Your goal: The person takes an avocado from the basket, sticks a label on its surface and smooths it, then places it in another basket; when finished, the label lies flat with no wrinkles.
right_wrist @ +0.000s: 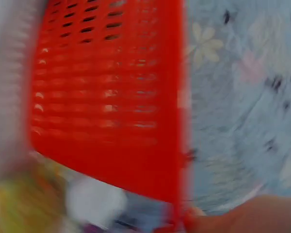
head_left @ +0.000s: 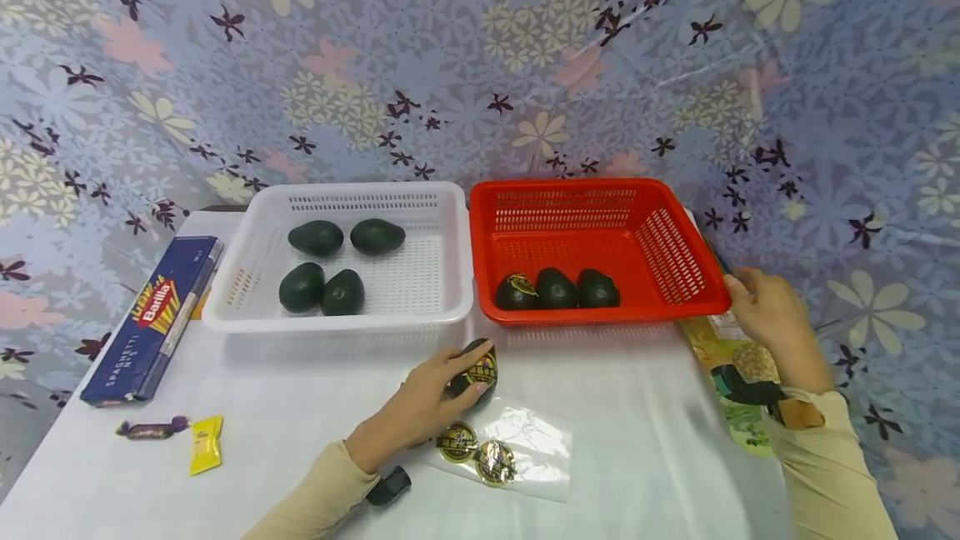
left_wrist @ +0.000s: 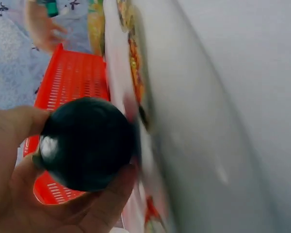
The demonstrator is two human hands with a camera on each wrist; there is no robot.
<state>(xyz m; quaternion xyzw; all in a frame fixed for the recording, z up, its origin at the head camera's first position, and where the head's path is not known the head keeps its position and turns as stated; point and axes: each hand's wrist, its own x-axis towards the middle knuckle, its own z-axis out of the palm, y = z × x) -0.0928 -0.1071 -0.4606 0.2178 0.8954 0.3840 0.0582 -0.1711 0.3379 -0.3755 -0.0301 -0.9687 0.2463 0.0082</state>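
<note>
My left hand holds a dark green avocado by its sides, just above the white table in front of the baskets. A round black-and-gold sticker is on this avocado's upper face. At the right, my right hand grips the near right corner of the red basket; the right wrist view is blurred there. Inside that basket, three avocados stand in a row along the near wall, the leftmost avocado bearing a similar sticker. Below my left hand lies a clear plastic sheet with round stickers.
A white basket with several avocados stands left of the red one. Farther left lie a blue spaghetti box, a purple-wrapped candy and a yellow packet. Colourful packages lie under my right forearm. Flowered cloth hangs behind.
</note>
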